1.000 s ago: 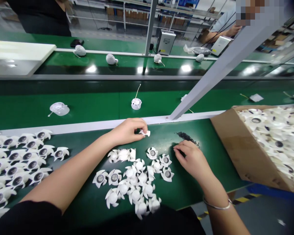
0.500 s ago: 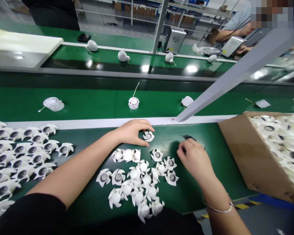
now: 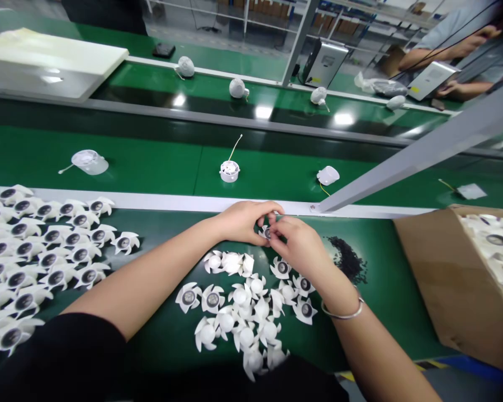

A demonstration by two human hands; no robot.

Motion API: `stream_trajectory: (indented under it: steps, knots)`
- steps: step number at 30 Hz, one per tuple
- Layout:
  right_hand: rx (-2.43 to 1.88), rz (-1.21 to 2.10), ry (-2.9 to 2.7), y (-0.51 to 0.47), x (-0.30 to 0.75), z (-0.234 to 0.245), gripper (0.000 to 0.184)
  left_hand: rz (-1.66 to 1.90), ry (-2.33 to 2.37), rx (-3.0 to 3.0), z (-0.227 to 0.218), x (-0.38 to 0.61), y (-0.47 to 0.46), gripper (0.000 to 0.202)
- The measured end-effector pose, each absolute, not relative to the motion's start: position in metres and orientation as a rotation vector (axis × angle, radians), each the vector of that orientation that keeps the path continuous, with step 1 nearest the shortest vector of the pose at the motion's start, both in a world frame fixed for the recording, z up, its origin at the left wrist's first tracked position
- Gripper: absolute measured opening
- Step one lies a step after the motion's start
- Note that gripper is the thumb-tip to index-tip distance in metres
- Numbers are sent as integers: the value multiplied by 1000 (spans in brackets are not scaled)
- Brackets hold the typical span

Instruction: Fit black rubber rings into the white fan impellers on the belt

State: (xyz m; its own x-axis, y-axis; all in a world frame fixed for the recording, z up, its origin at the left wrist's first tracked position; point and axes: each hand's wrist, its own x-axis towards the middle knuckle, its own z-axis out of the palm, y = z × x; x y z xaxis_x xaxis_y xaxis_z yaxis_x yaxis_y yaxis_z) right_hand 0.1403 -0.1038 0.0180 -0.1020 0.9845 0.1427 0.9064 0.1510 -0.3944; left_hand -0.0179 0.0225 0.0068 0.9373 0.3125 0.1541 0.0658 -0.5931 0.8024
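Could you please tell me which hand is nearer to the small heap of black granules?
The right hand is nearer, just left of the small heap of black granules, not touching it. The left hand lies farther left, past the right.

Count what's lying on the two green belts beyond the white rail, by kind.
White globes: 4
Round housing with upright wire: 1
Shallow dome: 1
Small white cup: 1
Flat white square: 1
Total: 8
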Motion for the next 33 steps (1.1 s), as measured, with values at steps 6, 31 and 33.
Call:
stream_trajectory:
  steps: [6, 31, 33]
  knots:
    - [-1875, 10, -2173, -105, 134, 16, 8, 330, 266, 2217, 8, -18, 24, 64]
    - [-2123, -304, -1754, -14, 207, 21, 61, 329, 230, 2163, -1, -19, 28, 60]
    - [-2197, -194, -1800, 11, 216, 16, 64, 322, 232, 2157, 1, -20, 28, 59]
